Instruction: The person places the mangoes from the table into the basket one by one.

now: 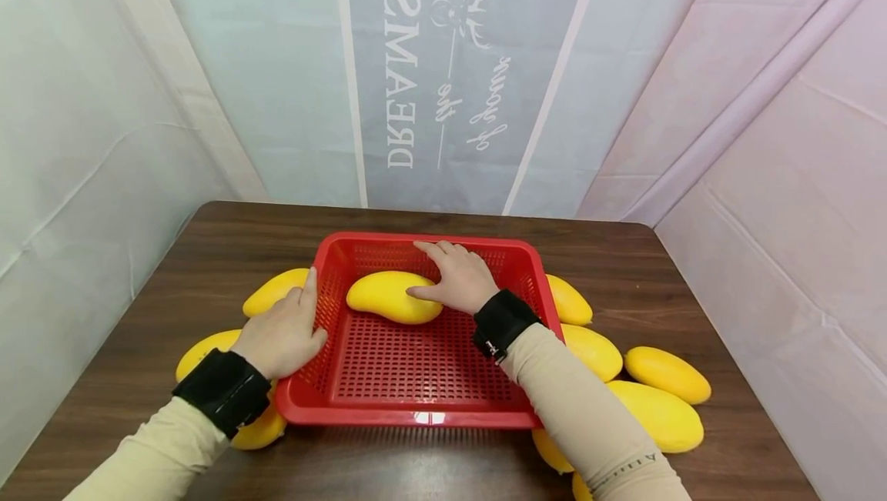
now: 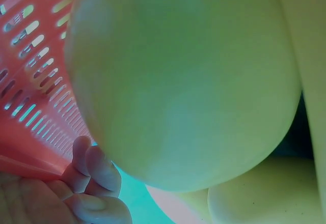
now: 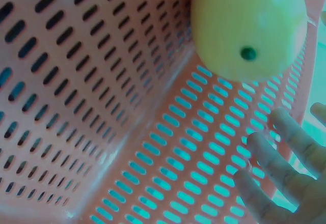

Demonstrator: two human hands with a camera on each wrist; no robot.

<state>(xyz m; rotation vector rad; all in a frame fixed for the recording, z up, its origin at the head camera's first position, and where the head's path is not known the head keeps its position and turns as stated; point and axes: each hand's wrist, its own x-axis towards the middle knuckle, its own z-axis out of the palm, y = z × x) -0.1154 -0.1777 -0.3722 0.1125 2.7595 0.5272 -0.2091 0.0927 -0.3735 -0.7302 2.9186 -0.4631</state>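
Note:
A red plastic basket with slotted walls stands in the middle of the table. One yellow mango lies in it, toward the back. My left hand holds the basket's left side, thumb over the rim and fingers against the outer wall in the left wrist view. Inside the basket, my right hand hovers at the mango's right end with fingers spread, its thumb overlapping the fruit in the head view. The right wrist view shows that mango apart from the straight fingers.
Several mangoes lie outside on the brown table. Some, such as one mango, are left of the basket, close to my left hand; others, such as a large mango, lie to the right, partly under my right forearm. Fabric curtains enclose the table.

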